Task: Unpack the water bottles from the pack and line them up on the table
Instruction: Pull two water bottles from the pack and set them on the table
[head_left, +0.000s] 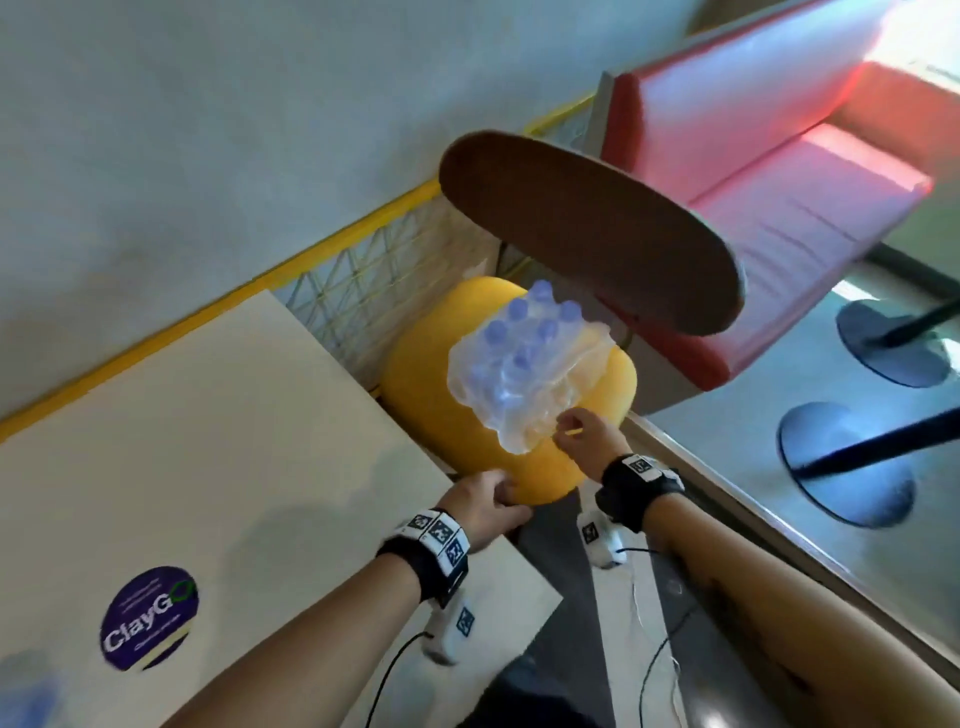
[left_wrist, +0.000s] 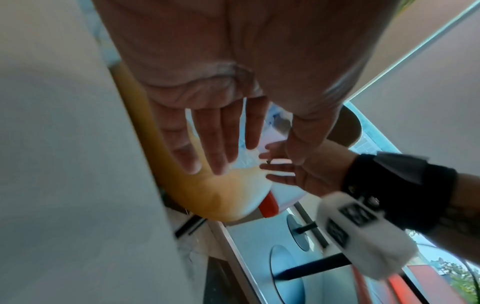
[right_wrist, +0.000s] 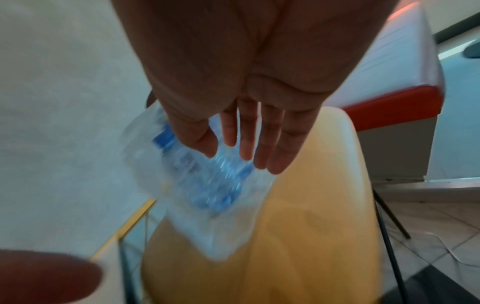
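Bottles with blue caps sit wrapped in a clear pack (head_left: 524, 366) on a yellow chair (head_left: 415, 374), just beside the pale table (head_left: 208, 441). The right hand (head_left: 584, 436) reaches to the near side of the pack with fingers (right_wrist: 270, 144) straight and a little spread, not holding it. The left hand (head_left: 485, 506) lies at the near edge of the chair, fingers (left_wrist: 207, 142) straight. A round purple sticker (head_left: 149, 618) on the table reads "ClayGo". The small words under it are too blurry to read.

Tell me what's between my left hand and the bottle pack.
Only bare yellow seat, in the head view, between left hand and bottle pack.
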